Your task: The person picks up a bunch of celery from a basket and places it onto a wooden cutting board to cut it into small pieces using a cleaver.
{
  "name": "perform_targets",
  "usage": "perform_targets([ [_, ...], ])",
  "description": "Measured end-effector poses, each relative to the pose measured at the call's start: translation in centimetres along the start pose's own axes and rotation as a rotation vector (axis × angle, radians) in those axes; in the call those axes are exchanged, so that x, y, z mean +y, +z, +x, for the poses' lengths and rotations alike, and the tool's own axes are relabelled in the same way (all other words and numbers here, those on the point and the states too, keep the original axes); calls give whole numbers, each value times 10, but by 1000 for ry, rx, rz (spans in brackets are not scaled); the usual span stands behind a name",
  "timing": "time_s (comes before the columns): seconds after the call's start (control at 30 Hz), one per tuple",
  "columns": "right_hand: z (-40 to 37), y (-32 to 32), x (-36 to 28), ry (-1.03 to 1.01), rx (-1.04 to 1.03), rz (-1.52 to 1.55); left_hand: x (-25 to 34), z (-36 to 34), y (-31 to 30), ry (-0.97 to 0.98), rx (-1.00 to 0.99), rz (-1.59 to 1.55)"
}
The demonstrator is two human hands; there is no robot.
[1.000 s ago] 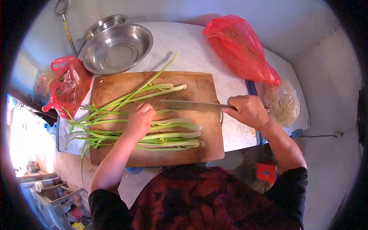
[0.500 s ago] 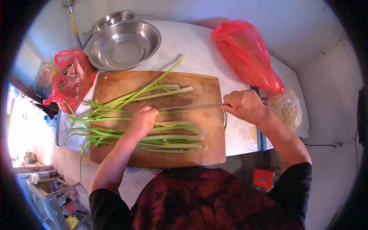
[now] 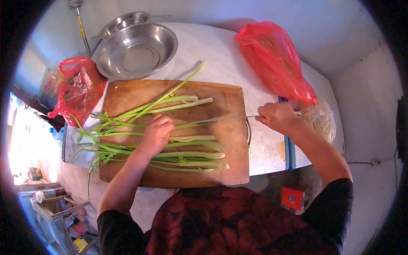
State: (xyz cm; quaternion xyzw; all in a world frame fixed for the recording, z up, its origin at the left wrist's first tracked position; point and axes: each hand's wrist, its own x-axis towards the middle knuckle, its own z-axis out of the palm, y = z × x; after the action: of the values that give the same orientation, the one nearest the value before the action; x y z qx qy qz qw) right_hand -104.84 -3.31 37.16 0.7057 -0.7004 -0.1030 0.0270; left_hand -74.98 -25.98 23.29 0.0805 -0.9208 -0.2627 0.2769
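Note:
My right hand (image 3: 278,117) is closed around the handle of a knife (image 3: 233,118), whose thin blade reaches left over the board. The blade's tip is close to a slim celery stalk (image 3: 196,124). Fingers bent, my left hand (image 3: 159,131) presses on that stalk at the board's middle; the grip itself is partly hidden. More celery (image 3: 193,154) lies in rows on the wooden cutting board (image 3: 229,94), leafy ends to the left and pale ends to the right. One long stalk (image 3: 180,86) slants up past the board's far edge.
Steel basins (image 3: 137,57) stand behind the board. A red plastic bag (image 3: 83,87) is at the left, and another red bag (image 3: 276,61) at the back right, beside a clear bag of pale strands (image 3: 321,123). A red box (image 3: 293,198) sits below the white table (image 3: 267,148).
My right hand has moved right with the knife, so the blade's tip is farther from my left hand. My left hand has barely shifted. More of the slim stalk shows.

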Motion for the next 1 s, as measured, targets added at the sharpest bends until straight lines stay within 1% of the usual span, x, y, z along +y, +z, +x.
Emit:
perform_targets([
  [0.1,-19,14,2,38,18,23,1,1,2,-16,7,1],
  [0.2,-35,31,0,65,95,112,7,2,-2,-14,-12,86],
  [0.33,-75,44,14,135,157,157,7,3,0,-32,19,56],
  [0.37,-84,40,11,220,93,99,7,4,1,-22,29,65],
  [0.43,-92,32,7,223,100,110,7,5,2,4,45,76],
  [0.57,-99,30,-7,260,130,104,10,7,2,-14,-5,97],
  [0.63,-101,30,-16,298,107,118,10,6,-1,-14,-42,75],
  [0.73,-106,35,-21,345,93,165,10,9,-13,-94,-234,28],
  [0.83,-109,46,-23,373,124,208,10,17,-15,-145,-66,214],
  [0.93,-109,49,-27,407,126,236,4,32,-13,-129,59,529],
  [0.97,-110,49,-29,421,118,243,-3,35,-12,-187,-82,586],
  [1.0,-111,50,-30,424,121,232,-10,33,-7,-188,-98,612],
])
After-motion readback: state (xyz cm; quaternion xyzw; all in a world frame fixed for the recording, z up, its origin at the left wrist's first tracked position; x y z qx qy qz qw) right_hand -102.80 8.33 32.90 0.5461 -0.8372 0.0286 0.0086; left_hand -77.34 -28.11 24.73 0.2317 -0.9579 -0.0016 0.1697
